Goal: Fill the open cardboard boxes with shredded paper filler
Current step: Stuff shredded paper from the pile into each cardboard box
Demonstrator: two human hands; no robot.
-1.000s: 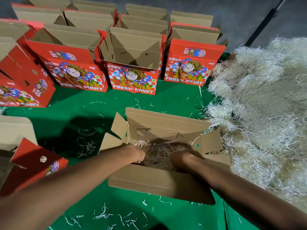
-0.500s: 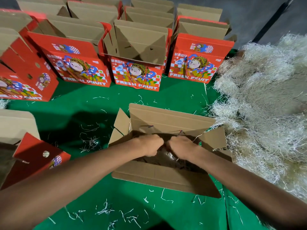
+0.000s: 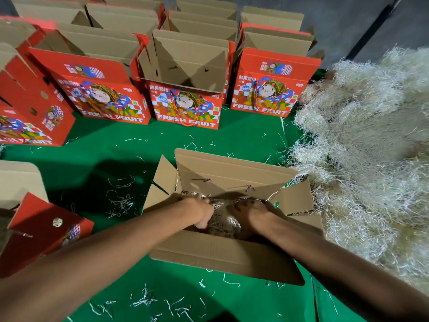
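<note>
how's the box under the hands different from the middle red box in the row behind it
The near box shows plain brown sides from here; the middle box shows a red printed front reading FRESH FRUIT. The near box holds shredded paper and both hands; no filler shows in the middle box. Both stand open on the green cloth.

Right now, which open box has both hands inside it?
The plain brown box nearest the person; left hand and right hand press paper inside.
</note>
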